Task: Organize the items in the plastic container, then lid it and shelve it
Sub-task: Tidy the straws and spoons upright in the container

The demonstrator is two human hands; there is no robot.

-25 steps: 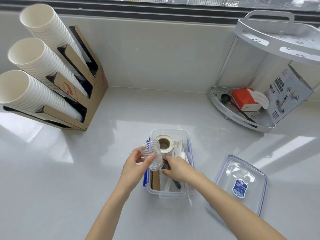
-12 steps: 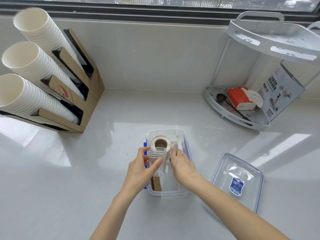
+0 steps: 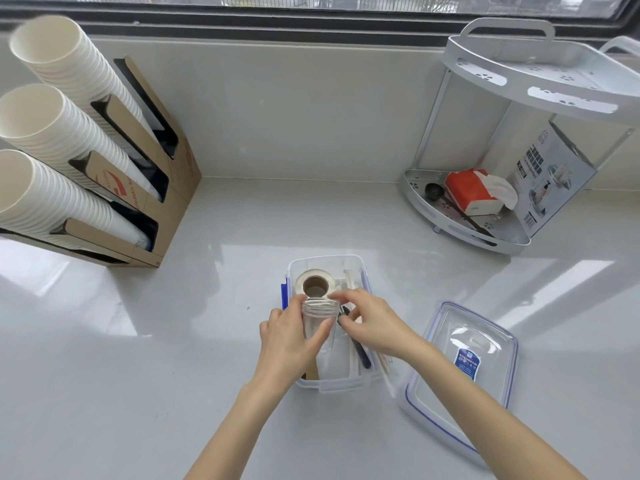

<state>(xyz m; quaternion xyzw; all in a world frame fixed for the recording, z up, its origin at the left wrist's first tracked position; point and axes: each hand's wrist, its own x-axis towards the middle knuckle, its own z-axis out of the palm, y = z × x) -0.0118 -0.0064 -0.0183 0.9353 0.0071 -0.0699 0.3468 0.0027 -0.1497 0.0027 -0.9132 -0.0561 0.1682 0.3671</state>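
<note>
Cup rack [image 3: 104, 161] sat far left on the desk [image 3: 173, 341], well clear, no risk there.

Left hand [image 3: 291, 344] had its grip wrapped around a clear jar [image 3: 320, 323], thumb on the near side, fingers [image 3: 300, 301] on the far side, jar upright over the open container [image 3: 329, 384]. The container was mid-desk, with a tape roll [image 3: 315, 284] lying flat at its far end.

Right hand [image 3: 374, 327] was just beside the jar, fingertips pinched narrow at the jar's rim and over the sticks and a dark pen [image 3: 360, 351] along the container's right side. Couldn't tell whether it actually held anything.

Risks as I judged them:
- The jar was smooth and see-through and the hold was one-handed; a bump from the right hand could tip or drop it.
- If stood upright it might sit above the rim, and then the lid wouldn't seat.
- Long sticks looked to overhang the near right corner; the latch could jam on them.

Lid [image 3: 464, 368] lay flat on the desk right of the container, apart from it. The right forearm passed close by, so it could get swept. Shelf [image 3: 467, 233] at far right already carried a tissue pack [image 3: 467, 188] and a box [image 3: 554, 181]; space for the container looked tight.
</note>
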